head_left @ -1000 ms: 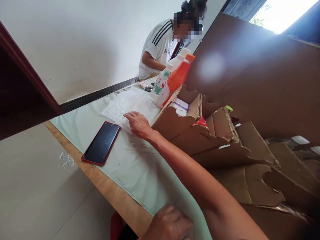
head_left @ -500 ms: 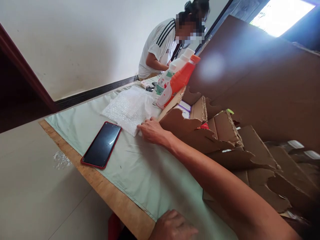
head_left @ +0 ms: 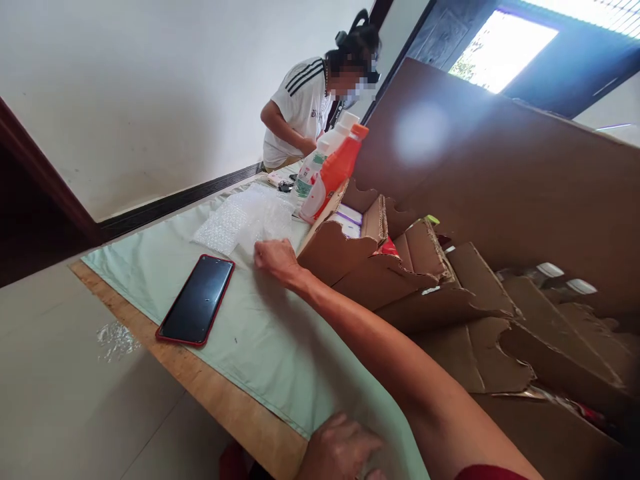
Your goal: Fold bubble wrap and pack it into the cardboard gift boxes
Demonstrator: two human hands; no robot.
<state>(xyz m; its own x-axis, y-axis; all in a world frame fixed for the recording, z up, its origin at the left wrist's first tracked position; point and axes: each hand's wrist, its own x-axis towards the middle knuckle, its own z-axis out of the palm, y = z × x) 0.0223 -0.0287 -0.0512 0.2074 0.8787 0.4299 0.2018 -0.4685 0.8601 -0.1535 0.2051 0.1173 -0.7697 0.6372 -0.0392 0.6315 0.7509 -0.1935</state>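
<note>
Right hand (head_left: 277, 259) reaches across pale green cloth (head_left: 280, 347), fingers pinched on near edge of bubble wrap sheet (head_left: 245, 219), which lies flat on cloth. Left hand (head_left: 340, 448) rests at near table edge, fingers loosely curled, holding nothing visible. Red-cased phone (head_left: 196, 300) lies screen up just left of right hand, apart from wrap. Torn cardboard box (head_left: 370, 257) just right of right hand. Orange bottle (head_left: 333, 173) and white bottles (head_left: 320, 155) stand beyond wrap. Another person in white shirt (head_left: 300, 107) at far end.
</note>
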